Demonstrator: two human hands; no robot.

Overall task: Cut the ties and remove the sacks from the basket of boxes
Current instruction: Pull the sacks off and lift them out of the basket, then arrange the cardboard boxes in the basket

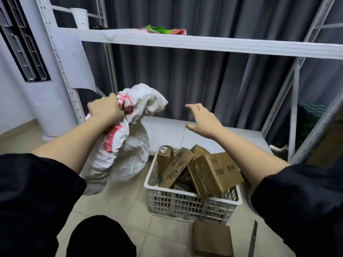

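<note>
- Left hand (105, 108) fingers curled round bunched white sacks (118, 145), held left of basket (193, 199).
- Right hand (201, 119) spread, empty.
- Lift sacks clear; set them aside, probably leftward.

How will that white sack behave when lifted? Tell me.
Probably floppy: the white sack bunches and folds where the left hand grips it. Likely light, since one hand holds it up. Its woven cloth looks crumpled, so it should not slip easily.
</note>
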